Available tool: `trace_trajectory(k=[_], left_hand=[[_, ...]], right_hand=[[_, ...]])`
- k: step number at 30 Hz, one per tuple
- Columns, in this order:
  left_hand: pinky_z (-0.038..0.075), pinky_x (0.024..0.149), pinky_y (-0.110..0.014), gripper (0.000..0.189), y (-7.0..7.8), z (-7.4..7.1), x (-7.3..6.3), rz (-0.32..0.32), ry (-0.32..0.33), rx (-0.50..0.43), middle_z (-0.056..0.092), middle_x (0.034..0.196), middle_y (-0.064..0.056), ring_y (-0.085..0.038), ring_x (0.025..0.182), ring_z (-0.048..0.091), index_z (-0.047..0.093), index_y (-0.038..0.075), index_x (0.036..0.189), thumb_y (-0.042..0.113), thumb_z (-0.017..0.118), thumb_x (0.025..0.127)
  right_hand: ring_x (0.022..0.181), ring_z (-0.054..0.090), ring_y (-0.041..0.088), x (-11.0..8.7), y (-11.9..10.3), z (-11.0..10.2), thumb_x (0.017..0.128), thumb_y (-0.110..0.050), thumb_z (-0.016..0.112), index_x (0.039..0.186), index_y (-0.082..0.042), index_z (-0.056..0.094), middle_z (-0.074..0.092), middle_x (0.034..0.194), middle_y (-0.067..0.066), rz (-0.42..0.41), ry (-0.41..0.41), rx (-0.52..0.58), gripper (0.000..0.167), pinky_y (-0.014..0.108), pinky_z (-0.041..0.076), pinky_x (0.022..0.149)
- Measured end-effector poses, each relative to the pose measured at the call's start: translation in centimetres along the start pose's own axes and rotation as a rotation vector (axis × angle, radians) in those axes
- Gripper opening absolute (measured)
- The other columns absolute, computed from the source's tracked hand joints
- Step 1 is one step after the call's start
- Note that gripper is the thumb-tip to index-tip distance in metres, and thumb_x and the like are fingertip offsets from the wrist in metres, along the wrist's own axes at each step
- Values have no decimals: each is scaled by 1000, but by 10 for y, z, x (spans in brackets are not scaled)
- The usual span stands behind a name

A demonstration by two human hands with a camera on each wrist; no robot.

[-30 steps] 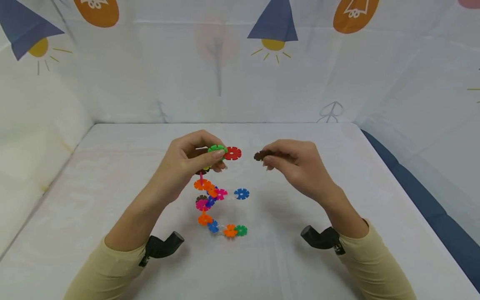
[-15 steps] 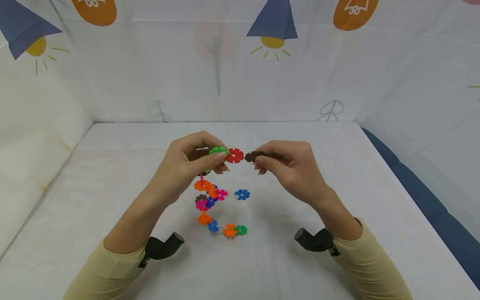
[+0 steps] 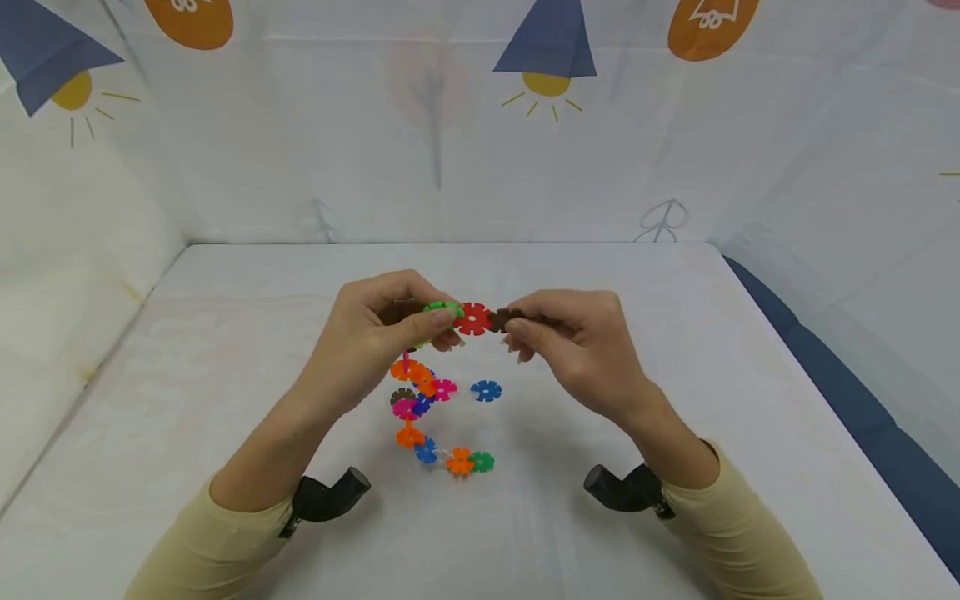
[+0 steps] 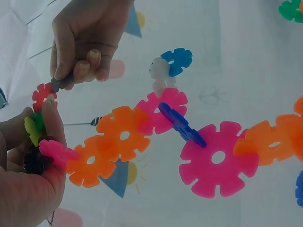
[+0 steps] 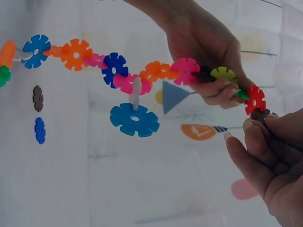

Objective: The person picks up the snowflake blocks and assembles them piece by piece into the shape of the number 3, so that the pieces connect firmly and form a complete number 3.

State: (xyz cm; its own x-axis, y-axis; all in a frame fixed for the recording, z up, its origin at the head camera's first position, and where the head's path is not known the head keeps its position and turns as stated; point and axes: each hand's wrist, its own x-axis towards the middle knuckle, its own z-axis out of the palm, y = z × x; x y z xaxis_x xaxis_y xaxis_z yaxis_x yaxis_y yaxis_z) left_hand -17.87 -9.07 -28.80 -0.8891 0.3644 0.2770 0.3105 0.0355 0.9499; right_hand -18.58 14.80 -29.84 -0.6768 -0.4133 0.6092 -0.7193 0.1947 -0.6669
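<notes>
My left hand [image 3: 371, 333] pinches a chain of slotted, flower-shaped plastic discs by its green disc [image 3: 442, 307]. A red disc [image 3: 474, 327] extends from the green one toward the right. Between thumb and fingers, my right hand [image 3: 581, 337] pinches a dark brown disc [image 3: 500, 320], its edge against the red disc. Below my left hand the chain hangs down through pink, orange [image 4: 91, 168] and blue discs. A side branch of the chain ends in a light blue disc [image 5: 135, 127], joined by a clear disc [image 5: 136, 92]. My left palm partly hides another dark disc [image 4: 37, 160].
A loose brown disc [image 5: 38, 98] and a blue disc [image 5: 40, 130] lie on the white table [image 3: 675, 533] beneath the chain. The chain's lower end has a green disc [image 3: 482, 462]. White printed cloth [image 3: 337, 125] walls the back and sides.
My right hand has moved left with the brown disc, bringing it from a gap to the red disc's edge. My left hand has shifted slightly right and down with the chain.
</notes>
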Motion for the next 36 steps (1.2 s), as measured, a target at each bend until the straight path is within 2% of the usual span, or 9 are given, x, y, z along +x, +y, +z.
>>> trace_trajectory(k=[6,12,18,23,27,30,36], left_hand=[[61,76,-37,4,-2,3,-1,36,30,-5,74,86,-6,-28,78,72,69,4,93,5,66,93],[61,73,-35,4,-1,6,-3,47,79,4,74,82,-4,-26,74,71,70,1,91,3,67,92],[60,69,-34,4,1,8,-4,48,105,35,74,83,-3,-25,73,71,72,5,91,5,68,92],[60,69,-35,4,1,9,-5,41,104,33,74,84,-3,-24,74,71,72,6,91,6,68,92],[60,71,-36,4,2,8,-4,23,83,26,75,86,-4,-26,75,72,70,6,91,6,67,93],[60,73,-36,4,3,6,-3,8,53,33,74,87,-4,-26,77,71,67,8,91,8,65,94],[59,73,-35,3,0,2,1,-3,22,13,71,88,-6,-28,79,70,65,8,95,10,63,96]], right_hand=[[59,63,9,-2,-2,5,87,12,65,89,3,73,71,72,10,-51,40,-46,12,22,57,60],[58,62,7,-2,-4,11,84,12,67,86,4,73,71,72,9,-118,76,-112,11,19,56,60],[57,62,7,-3,-6,17,82,11,71,85,4,72,70,71,8,-168,99,-158,8,17,54,59],[56,61,7,-3,-7,19,82,10,70,85,4,72,69,70,8,-175,104,-158,8,17,54,58],[57,61,9,-2,-5,17,83,11,69,86,4,72,70,72,9,-156,101,-141,9,18,54,58],[60,62,10,-1,-5,16,85,11,68,89,4,72,71,75,10,-110,99,-112,9,20,55,58],[62,64,12,1,-5,16,87,9,67,91,3,70,72,78,11,36,118,55,8,26,57,58]])
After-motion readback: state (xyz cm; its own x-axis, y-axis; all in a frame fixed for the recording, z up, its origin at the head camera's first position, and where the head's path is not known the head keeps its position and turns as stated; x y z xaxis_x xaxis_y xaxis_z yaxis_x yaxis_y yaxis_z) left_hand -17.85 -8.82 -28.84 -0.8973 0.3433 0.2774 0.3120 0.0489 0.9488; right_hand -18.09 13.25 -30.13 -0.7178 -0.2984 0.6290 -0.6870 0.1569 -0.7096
